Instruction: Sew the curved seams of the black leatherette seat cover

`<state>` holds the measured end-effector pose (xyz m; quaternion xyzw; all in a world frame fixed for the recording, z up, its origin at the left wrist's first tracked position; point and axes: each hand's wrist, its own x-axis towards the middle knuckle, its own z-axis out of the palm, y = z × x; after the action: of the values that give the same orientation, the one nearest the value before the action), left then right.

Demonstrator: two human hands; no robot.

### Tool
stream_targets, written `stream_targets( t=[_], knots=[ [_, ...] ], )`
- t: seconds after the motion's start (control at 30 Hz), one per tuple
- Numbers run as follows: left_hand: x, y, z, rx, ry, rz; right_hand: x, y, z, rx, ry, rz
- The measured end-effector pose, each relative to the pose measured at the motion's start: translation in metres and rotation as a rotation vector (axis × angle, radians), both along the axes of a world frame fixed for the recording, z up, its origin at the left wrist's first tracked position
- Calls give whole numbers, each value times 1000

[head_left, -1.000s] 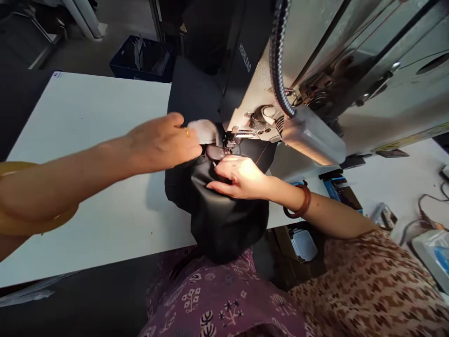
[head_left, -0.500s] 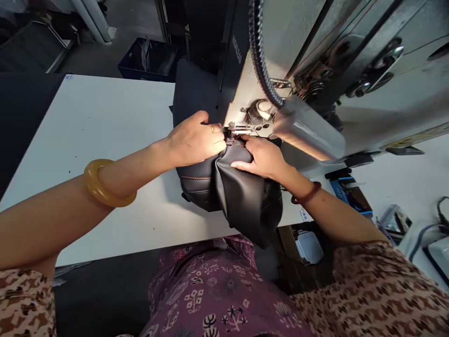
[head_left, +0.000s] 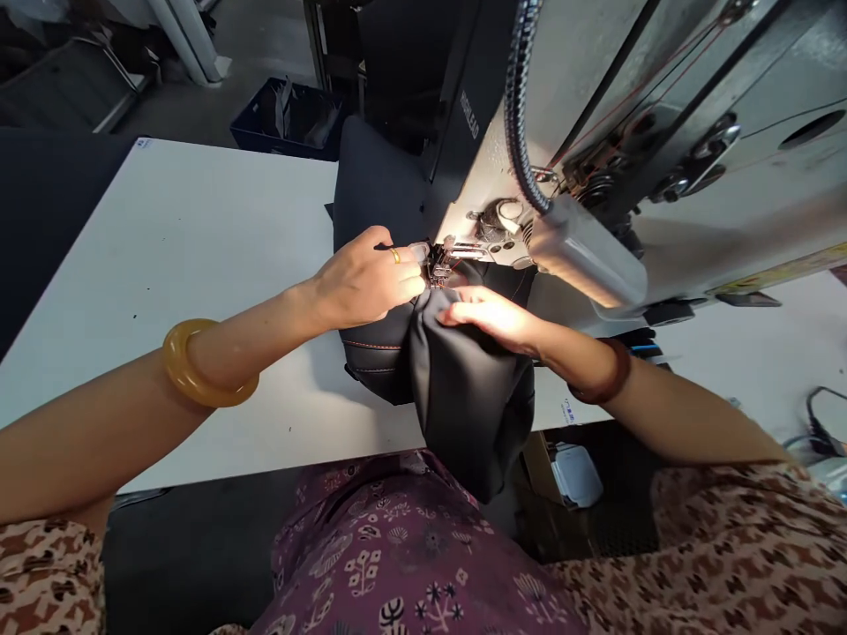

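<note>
An orange-stitched seam (head_left: 371, 346) already runs along the black padded cover (head_left: 469, 406) — it sits bunched on the white table (head_left: 165, 238), its edge at the sewing machine's foot (head_left: 437, 266); how much stays unsewn can't be told. The right hand (head_left: 490, 322) lies open on top; the left hand (head_left: 363, 278) curls beside the foot — whether it pinches is hidden.
</note>
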<state>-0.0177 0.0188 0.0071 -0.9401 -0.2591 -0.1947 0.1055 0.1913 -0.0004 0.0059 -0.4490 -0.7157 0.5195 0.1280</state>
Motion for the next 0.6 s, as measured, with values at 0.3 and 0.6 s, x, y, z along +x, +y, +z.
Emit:
stream_targets(
  t=[0.3,0.6],
  knots=[
    [17,-77,-63,51,-227,307,-6,-1,7,-146,126,-110],
    [6,-59,-48,128,-26,254,-6,0,-3,-342,268,-226]
  ],
)
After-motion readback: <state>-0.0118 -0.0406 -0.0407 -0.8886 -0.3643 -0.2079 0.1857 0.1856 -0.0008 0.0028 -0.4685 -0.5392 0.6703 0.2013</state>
